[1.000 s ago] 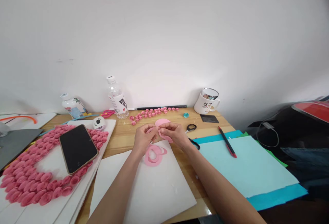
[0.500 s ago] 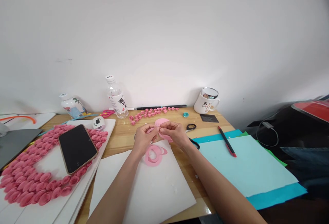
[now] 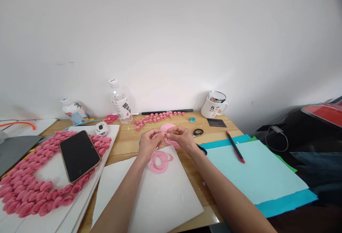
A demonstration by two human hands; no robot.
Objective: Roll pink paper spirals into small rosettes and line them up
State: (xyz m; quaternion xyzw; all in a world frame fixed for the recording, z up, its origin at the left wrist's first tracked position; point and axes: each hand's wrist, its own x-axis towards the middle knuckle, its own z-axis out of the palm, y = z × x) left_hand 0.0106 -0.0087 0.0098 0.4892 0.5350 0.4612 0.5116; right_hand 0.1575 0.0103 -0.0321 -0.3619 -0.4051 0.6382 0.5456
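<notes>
Left hand [image 3: 148, 144] and right hand [image 3: 184, 139], close together, pinch pink paper [image 3: 158, 136] near a white sheet's [image 3: 165, 197] far edge. Pink loops [image 3: 158, 170] lie on the sheet; whether they join the held piece, I cannot see. Black-handled scissors [image 3: 202, 132] lie beside the right hand.

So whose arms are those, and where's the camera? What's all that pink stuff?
No robot here: they're one person's bare arms. The camera is worn on that person's head, looking forward and down at the hands. The left hand and right hand meet, pinching a thin pink piece, probably paper; fingers hide most of it. Just below, a pink curl lies on a white sheet. On the wooden table, small pink flowers line up near the wall. A bigger band of pink flowers curves on the left, with a phone on it.
</notes>
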